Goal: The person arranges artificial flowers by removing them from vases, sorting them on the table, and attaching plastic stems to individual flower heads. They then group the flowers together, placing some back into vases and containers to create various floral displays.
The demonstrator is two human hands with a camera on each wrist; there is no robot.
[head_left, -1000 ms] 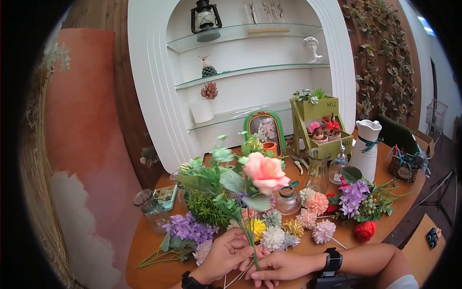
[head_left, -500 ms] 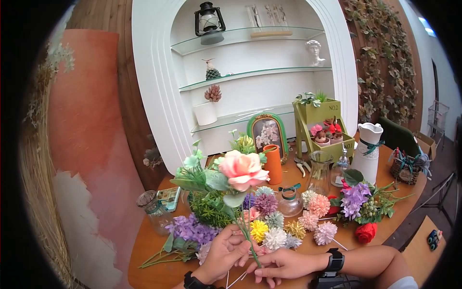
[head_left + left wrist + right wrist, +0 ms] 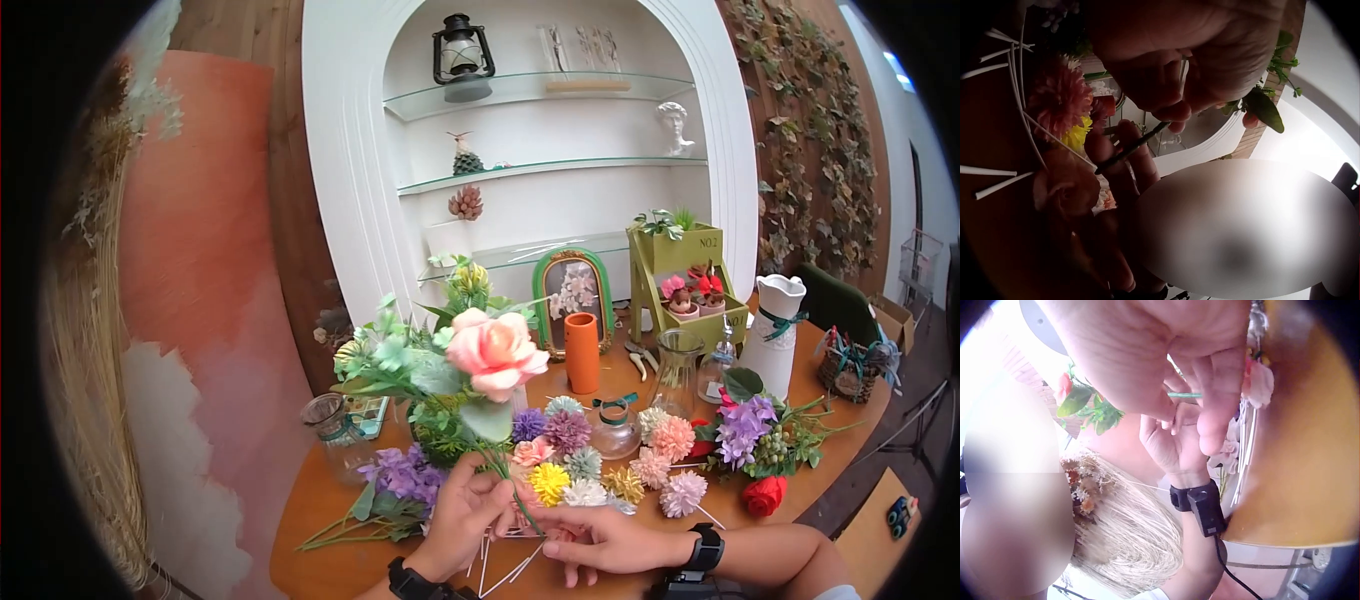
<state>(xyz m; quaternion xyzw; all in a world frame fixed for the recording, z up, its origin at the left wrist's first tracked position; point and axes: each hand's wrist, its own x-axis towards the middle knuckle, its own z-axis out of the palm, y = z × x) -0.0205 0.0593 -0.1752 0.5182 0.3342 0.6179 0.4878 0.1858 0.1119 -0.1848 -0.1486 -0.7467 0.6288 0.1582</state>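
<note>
Dried grass (image 3: pixel 95 350): tall sheaf, far left, standing by the backdrop.
Backdrop (image 3: pixel 200 250): painted panel, orange-red above, paler below; plank wall (image 3: pixel 290 240) beside it.
Table (image 3: pixel 330 565): brown wood, curved edge, well stocked from left to right.
Glass jar (image 3: pixel 340 440): left side, ribbon at its neck.
Purple flowers (image 3: pixel 405 475): lying near left, green stems toward the edge.
Left hand (image 3: pixel 470 515): near side, fingers and thumb pinching the rose's stem.
Rose (image 3: pixel 495 352): pink bloom held above the near table, in front of leafy greenery.
White stems (image 3: pixel 515 572): several, thin, at the near edge, by the hands.
Shelf unit (image 3: pixel 345 130): white arch at the far side, glass shelves; lantern (image 3: pixel 463 55) upper left, bust (image 3: pixel 674 128) right.
Flower heads (image 3: pixel 567 430): mixed colours, spread mid-table.
Frame (image 3: pixel 573 290): green, arched, far side; orange cylinder (image 3: pixel 581 352) upright before it.
Right hand (image 3: pixel 610 545): fingers at the stem's lower end; cannot tell whether they grip it.
Glass vase (image 3: pixel 676 370): right of centre, far half.
Green stand (image 3: pixel 703 243): two tiers, potted plants.
White jug (image 3: pixel 776 340): upright, ribboned.
Purple bouquet (image 3: pixel 745 430): right, red flower (image 3: pixel 765 495) just nearer.
Ivy (image 3: pixel 815 140): brown-green, on the right-hand wall.
Basket (image 3: pixel 848 368): far right of the table.
</note>
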